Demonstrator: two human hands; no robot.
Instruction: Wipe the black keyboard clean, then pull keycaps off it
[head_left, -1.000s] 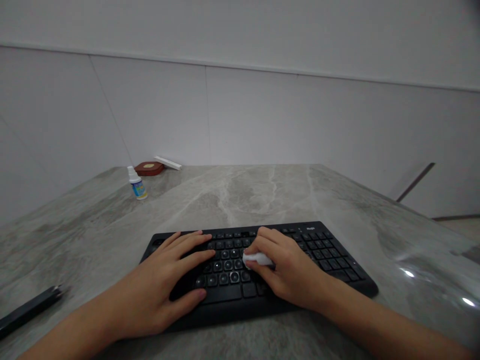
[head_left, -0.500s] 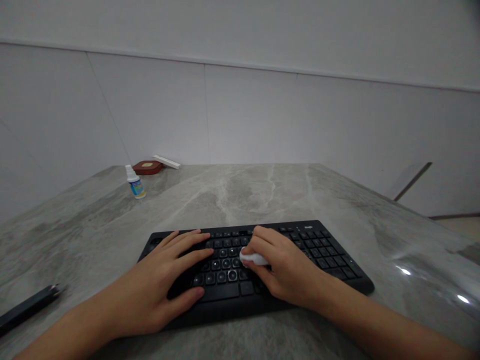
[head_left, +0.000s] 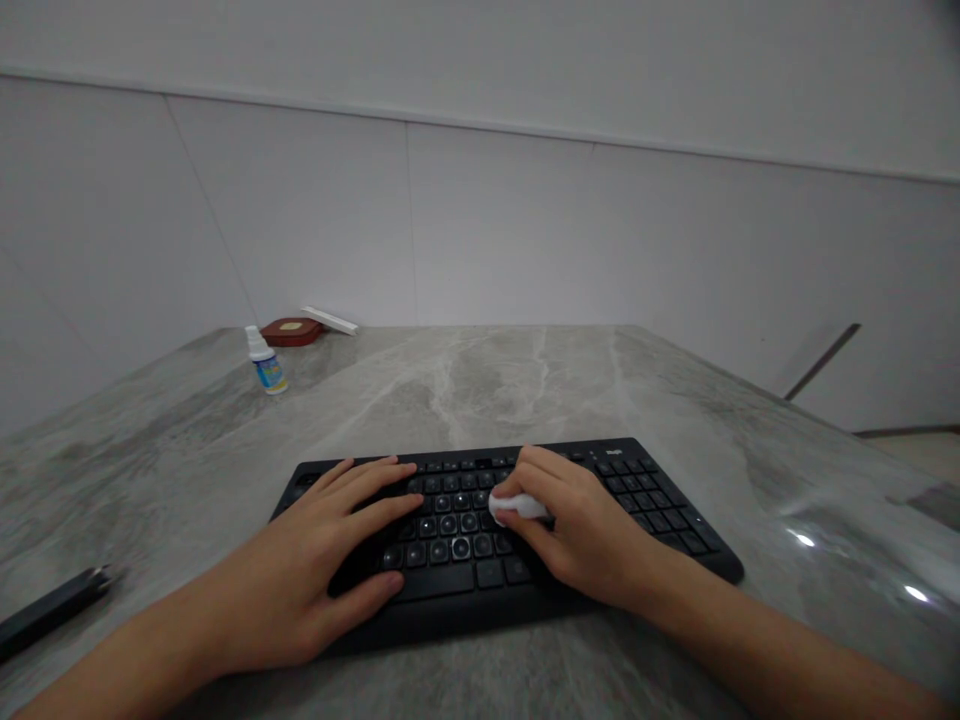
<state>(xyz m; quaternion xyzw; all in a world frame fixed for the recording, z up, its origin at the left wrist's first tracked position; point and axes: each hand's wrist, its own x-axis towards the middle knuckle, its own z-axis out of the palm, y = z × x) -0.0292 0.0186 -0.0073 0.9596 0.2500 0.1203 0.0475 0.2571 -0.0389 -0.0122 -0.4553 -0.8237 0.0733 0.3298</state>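
Observation:
A black keyboard (head_left: 441,582) with a number pad lies on the grey marbled table. Shiny round spots show on many of its middle keys. My left hand (head_left: 319,565) rests across the keyboard's left part, fingers spread and holding nothing. Over the middle keys, my right hand (head_left: 574,525) is closed around a small white rounded object (head_left: 521,505). That object's left end is down at the keys, and the rest is hidden in my palm, so its kind is unclear.
A white spray bottle (head_left: 266,362) with a blue and yellow label stands at the back left. Behind it are a reddish-brown case (head_left: 291,332) and a white strip (head_left: 330,320). A dark bar-shaped object (head_left: 49,612) lies at the left. A pale wall (head_left: 480,220) rises behind the table (head_left: 495,385).
My right hand has shifted slightly to the right over the keys with the white object. The left hand keeps its place on the keyboard. The view has moved a little.

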